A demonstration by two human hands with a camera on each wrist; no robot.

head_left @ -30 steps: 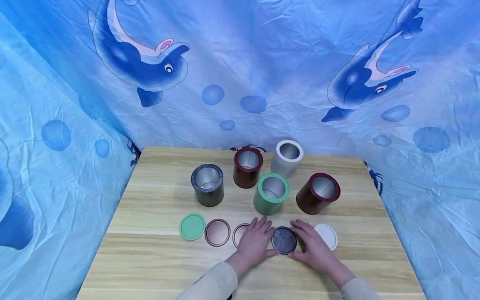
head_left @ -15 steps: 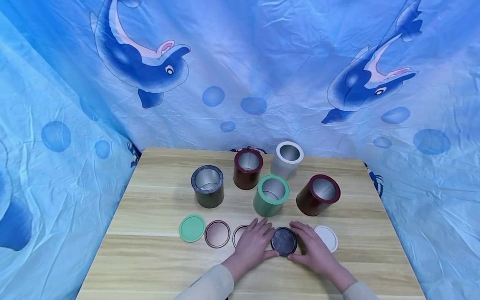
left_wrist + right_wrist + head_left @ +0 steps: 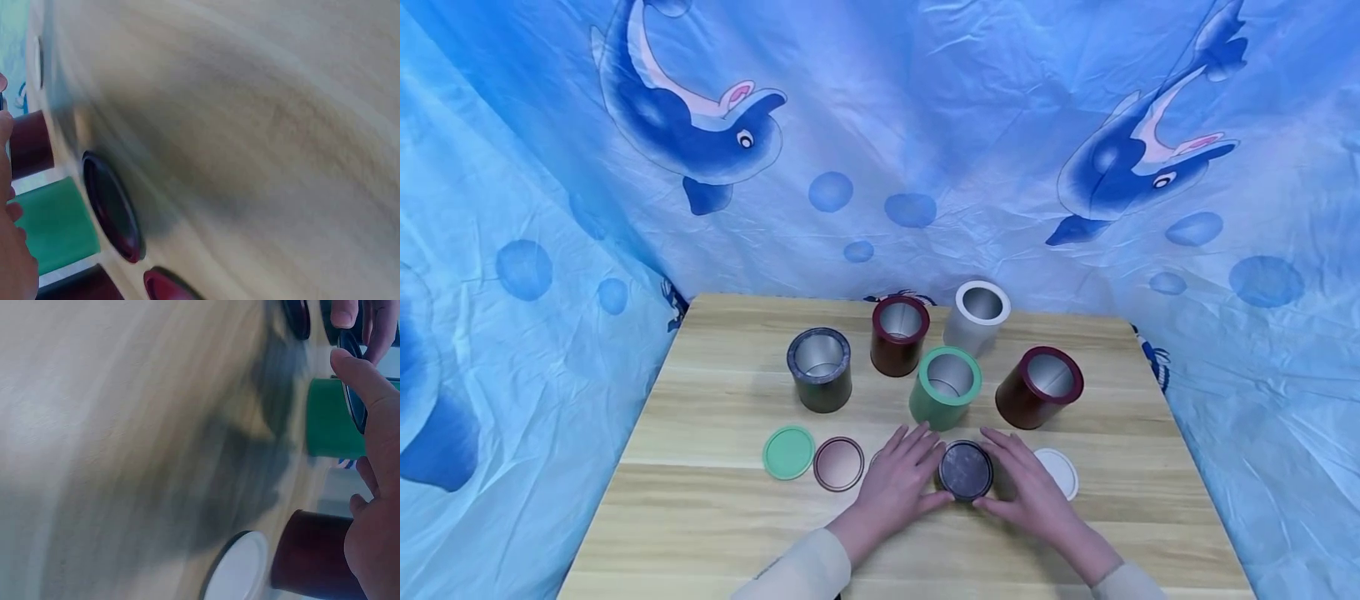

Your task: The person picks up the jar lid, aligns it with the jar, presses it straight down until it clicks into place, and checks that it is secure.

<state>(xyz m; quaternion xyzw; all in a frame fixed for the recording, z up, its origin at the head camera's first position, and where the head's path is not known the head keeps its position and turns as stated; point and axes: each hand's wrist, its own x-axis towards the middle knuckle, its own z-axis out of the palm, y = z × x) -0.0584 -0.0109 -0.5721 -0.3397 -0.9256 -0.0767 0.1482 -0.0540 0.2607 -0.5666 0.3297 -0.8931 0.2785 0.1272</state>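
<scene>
A dark marbled round lid is held up between both hands, raised off the table. My left hand grips its left edge, thumb at the near side and fingers toward the far side. On the opposite edge, my right hand grips the lid likewise. The right wrist view shows the lid edge-on, with both thumbs on its rim and the tabletop well apart from it. Beneath the left hand, a second dark red lid is mostly hidden in the head view.
Left of the hands lie a green lid and a dark red lid; a white lid lies right. Behind stand open canisters: dark grey, green, white and two dark red, one at the right.
Both hands have lifted the dark lid from the tabletop and shifted it slightly away from the body. My left hand now covers more of the dark red lid below it.
</scene>
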